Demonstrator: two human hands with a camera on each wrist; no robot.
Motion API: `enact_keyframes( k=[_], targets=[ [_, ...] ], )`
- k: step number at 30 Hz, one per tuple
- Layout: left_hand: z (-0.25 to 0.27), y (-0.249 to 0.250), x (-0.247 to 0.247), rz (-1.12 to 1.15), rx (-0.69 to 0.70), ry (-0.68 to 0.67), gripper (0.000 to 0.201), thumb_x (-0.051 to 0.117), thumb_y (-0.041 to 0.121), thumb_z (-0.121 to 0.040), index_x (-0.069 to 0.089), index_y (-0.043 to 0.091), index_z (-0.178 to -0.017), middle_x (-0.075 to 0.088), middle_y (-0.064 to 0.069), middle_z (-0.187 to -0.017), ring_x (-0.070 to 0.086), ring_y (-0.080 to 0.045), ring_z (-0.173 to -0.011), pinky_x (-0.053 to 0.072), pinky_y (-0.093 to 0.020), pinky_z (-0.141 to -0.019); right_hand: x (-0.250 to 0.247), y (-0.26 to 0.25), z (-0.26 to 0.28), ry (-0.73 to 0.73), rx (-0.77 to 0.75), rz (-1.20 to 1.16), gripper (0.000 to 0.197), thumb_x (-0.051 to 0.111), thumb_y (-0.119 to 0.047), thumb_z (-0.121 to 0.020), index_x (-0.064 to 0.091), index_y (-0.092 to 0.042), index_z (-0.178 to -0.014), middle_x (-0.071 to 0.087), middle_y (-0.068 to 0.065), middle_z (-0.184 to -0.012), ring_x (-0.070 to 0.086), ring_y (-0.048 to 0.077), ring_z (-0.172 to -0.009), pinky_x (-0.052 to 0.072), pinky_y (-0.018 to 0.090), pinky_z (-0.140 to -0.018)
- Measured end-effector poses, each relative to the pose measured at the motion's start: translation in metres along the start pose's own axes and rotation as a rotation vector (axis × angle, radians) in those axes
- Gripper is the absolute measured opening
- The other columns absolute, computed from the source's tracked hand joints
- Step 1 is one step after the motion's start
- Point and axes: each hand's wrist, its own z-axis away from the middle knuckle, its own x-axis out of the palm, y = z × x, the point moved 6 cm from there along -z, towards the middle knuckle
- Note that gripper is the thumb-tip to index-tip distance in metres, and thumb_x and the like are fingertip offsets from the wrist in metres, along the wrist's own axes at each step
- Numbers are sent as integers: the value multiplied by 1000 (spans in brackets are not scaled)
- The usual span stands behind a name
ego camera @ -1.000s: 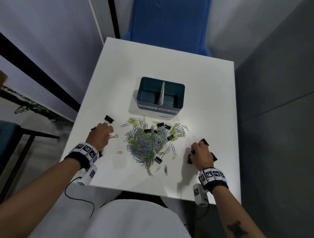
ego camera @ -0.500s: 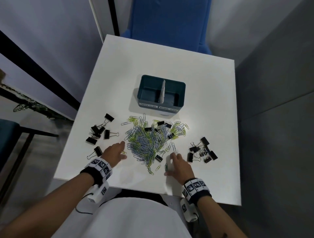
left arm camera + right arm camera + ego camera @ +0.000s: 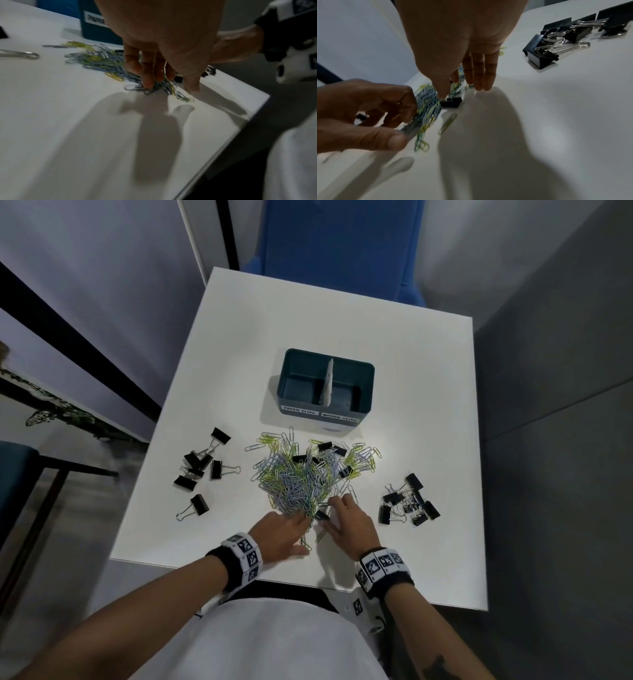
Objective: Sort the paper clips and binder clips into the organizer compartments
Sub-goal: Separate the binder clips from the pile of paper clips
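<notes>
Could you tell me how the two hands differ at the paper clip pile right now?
The left hand curls its fingers into the near edge of the paper clip pile, gathering clips; the right hand keeps its fingers straight, its thumb beside a black binder clip. Both work the pile's near edge, close together.

Dim, even overhead light; soft glare on white table (image 3: 411, 392). Hand shadows broad and soft-edged in wrist views. Motion blur on fingers; wide-angle bending at frame edges.
</notes>
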Motion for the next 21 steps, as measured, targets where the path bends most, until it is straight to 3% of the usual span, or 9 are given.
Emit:
enact_keyframes(
  k=[3,8,11,14,18,21],
  targets=[
    [-3,2,12,-36,-51,-42,58,63,56,-79,49,11,-112,59,-7,-110,63,-30,-81,45,-35,-54,12,-4,5,-23,-12,59,33,61,-36,-89,47,-21,-115,46,1,-106,52,20,-82,41,26,-55],
    [-14,-8,-1,46,-152,49,40,62,39,-87,50,12,-113,62,-6,-105,62,-25,-75,52,-34,-60,13,-6,-2,40,74,33,25,59,-31,-91,48,-19,-110,48,3,-103,56,23,-77,45,31,-52],
    [-16,-13,-24,99,-154,158,22,63,33,-85,53,17,-95,63,0,-89,59,-19,-62,47,-27,-51,10,-11,-7,51,46,73,24,62,-27,-89,51,-20,-108,50,2,-102,55,20,-77,43,27,-50],
    [-25,-30,-49,193,-227,215,10,53,27,-89,46,22,-84,56,6,-77,52,-12,-56,43,-23,-48,8,-14,-10,59,18,103,26,69,-21,-84,54,-20,-105,53,2,-97,54,17,-75,38,22,-49],
    [-47,-72,-68,270,-400,339,12,52,11,-90,51,17,-100,53,6,-100,50,-9,-65,39,-18,-54,4,-13,-12,71,-5,64,22,65,-25,-85,57,-15,-103,58,6,-94,57,23,-76,42,27,-52],
    [-64,-85,-81,264,-435,328,27,55,6,-85,55,14,-110,54,1,-112,58,-18,-80,51,-31,-65,1,-8,-14,49,1,24,20,63,-27,-84,55,-14,-98,59,5,-92,59,25,-75,45,31,-55]
  ],
)
